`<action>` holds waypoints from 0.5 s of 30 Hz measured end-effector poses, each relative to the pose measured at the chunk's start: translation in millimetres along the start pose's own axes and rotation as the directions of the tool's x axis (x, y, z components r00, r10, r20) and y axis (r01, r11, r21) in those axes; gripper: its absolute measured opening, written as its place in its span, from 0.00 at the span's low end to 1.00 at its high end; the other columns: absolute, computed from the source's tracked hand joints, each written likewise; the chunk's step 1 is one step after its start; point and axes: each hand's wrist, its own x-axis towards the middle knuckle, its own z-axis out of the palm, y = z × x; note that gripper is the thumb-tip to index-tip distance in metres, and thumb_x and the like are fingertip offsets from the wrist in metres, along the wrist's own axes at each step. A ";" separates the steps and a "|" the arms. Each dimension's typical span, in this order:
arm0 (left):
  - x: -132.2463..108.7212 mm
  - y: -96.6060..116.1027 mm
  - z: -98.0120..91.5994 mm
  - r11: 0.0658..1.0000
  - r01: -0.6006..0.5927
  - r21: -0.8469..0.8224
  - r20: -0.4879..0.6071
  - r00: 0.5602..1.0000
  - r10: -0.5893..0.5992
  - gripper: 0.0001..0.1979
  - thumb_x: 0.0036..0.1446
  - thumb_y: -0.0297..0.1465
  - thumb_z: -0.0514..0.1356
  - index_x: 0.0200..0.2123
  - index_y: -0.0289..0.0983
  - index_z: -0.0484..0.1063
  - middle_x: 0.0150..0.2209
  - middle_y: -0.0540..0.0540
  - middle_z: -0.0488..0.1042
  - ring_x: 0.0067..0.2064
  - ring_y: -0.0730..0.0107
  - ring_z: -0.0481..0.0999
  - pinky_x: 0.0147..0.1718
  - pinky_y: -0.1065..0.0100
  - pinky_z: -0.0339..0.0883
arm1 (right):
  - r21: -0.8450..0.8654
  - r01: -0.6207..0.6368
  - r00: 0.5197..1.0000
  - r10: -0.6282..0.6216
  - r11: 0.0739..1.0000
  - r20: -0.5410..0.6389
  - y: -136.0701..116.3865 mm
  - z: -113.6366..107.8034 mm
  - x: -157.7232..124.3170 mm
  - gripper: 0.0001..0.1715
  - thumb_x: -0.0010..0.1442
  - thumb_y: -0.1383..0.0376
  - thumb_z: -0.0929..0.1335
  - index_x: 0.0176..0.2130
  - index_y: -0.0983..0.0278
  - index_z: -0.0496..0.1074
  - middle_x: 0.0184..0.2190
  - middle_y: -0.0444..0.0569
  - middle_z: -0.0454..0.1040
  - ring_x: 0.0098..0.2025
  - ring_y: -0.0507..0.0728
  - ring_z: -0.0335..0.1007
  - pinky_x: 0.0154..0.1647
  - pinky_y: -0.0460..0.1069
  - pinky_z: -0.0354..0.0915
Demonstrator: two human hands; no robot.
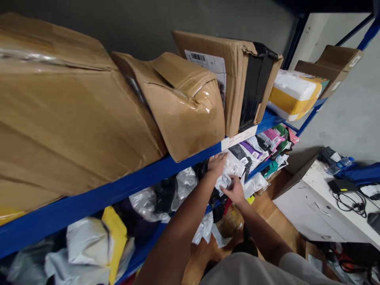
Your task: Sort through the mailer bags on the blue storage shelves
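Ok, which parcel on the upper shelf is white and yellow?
The parcel just right of the black-ended box in the picture; the others up there are mostly brown cardboard.

One bottle (340, 165); up top, five cardboard boxes (191, 114), one yellow-striped parcel (297, 93)

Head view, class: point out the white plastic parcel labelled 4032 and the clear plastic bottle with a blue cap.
White plastic parcel labelled 4032 (235, 167): head view, on its label.
Clear plastic bottle (338, 166): head view, on its body.
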 end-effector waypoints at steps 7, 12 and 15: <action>-6.0 3.2 11.1 0.956 -0.289 0.053 0.129 0.951 0.281 0.21 0.55 0.20 0.56 0.47 0.43 0.80 0.50 0.42 0.81 0.61 0.55 0.70 0.71 0.47 0.45 | 0.154 -0.071 0.996 0.079 0.986 -0.050 3.3 48.9 -13.1 0.32 0.62 0.55 0.71 0.59 0.64 0.63 0.55 0.61 0.72 0.60 0.66 0.71 0.63 0.61 0.67; -8.3 2.2 8.7 0.927 -0.371 0.059 0.315 0.888 0.336 0.26 0.42 0.27 0.71 0.48 0.45 0.80 0.52 0.42 0.80 0.59 0.48 0.72 0.70 0.37 0.42 | 0.282 -0.089 0.983 0.131 0.955 -0.132 13.2 38.5 -20.7 0.27 0.65 0.54 0.68 0.57 0.63 0.63 0.46 0.56 0.75 0.48 0.63 0.75 0.51 0.57 0.73; -6.6 -3.8 7.2 0.938 -0.332 0.096 0.324 0.902 0.286 0.21 0.39 0.26 0.73 0.40 0.45 0.82 0.48 0.42 0.81 0.58 0.46 0.72 0.69 0.33 0.42 | 0.242 -0.144 0.890 0.233 0.960 -0.393 21.4 12.5 -14.1 0.25 0.67 0.53 0.65 0.56 0.64 0.63 0.48 0.59 0.72 0.49 0.63 0.72 0.52 0.58 0.71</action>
